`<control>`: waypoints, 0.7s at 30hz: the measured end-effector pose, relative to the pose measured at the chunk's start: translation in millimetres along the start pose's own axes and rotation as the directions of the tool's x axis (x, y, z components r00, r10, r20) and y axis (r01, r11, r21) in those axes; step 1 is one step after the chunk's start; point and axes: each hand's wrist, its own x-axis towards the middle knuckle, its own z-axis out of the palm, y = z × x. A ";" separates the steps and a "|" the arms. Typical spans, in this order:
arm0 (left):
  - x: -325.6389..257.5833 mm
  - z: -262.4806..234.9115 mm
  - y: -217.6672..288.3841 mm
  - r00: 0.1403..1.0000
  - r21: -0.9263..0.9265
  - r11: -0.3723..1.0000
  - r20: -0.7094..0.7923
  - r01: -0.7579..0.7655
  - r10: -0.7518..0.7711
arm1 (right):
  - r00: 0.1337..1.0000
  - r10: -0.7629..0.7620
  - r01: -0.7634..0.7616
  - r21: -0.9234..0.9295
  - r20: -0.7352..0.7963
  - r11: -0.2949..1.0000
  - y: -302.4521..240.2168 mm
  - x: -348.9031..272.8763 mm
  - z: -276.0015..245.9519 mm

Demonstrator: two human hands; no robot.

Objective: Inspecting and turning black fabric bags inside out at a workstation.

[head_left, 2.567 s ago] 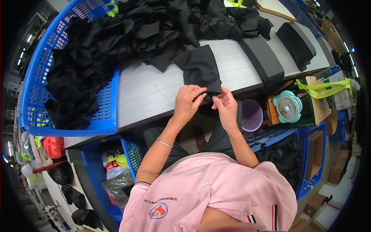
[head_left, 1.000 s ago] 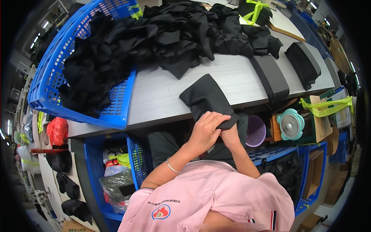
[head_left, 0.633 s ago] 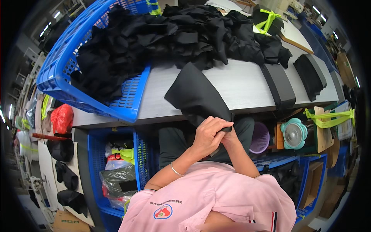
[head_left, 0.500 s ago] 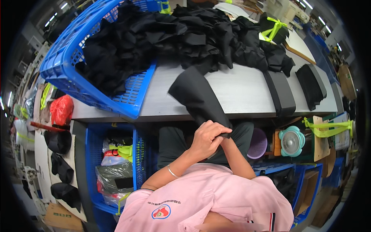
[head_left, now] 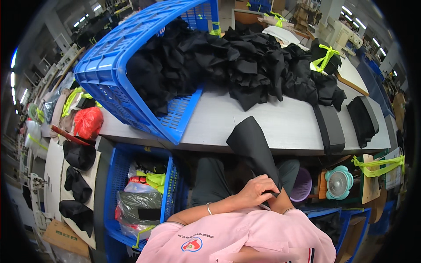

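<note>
A black fabric tube (head_left: 253, 147) stands out over my lap, its wide far end reaching the front edge of the table. My right forearm (head_left: 281, 203) runs into the narrow near end of this tube, and the cloth hides my right hand and its fingers. With bent fingers, my left hand (head_left: 258, 190) grips the tube's near edge by my right wrist. Beyond it, a big heap of crumpled black fabric pieces (head_left: 254, 65) spreads over the table and spills from a blue plastic crate (head_left: 103, 74) tipped on its side.
The pale table (head_left: 215, 125) carries two stacks of black pieces, a folded stack (head_left: 331, 131) and another stack (head_left: 363, 120). Below are a blue crate (head_left: 168, 193) of bagged goods, a purple basket (head_left: 301, 186) and a teal fan (head_left: 339, 182). A red bag (head_left: 87, 122) lies left.
The view has shifted, so the whole scene sits further right and lower. My hands and the black fabric tube have drawn nearer to my body, and the tube is further off the table.
</note>
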 end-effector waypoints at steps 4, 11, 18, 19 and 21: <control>-0.1 -31.8 5.2 0.986 0.044 0.998 -0.157 -0.047 0.053 | 0.998 -0.042 0.044 0.028 -0.047 0.999 -5.4 10.2 0.3; 14.7 -68.5 -4.6 0.912 0.049 0.998 -0.405 -0.041 0.058 | 0.992 -0.078 0.093 0.161 -0.098 0.983 -9.1 43.9 -4.1; 22.5 -57.9 -9.0 0.932 0.066 0.995 -0.359 0.077 -0.049 | 0.994 -0.066 0.087 0.264 -0.085 0.961 -12.1 70.5 -4.9; 23.8 -57.3 -9.3 0.926 0.066 0.995 -0.374 0.076 -0.046 | 0.994 -0.068 0.088 0.270 -0.083 0.959 -12.9 73.5 -4.3; 24.6 -50.9 -8.0 0.885 0.037 0.999 -0.465 0.025 -0.005 | 0.993 -0.068 0.092 0.278 -0.094 0.956 -14.6 75.9 -3.9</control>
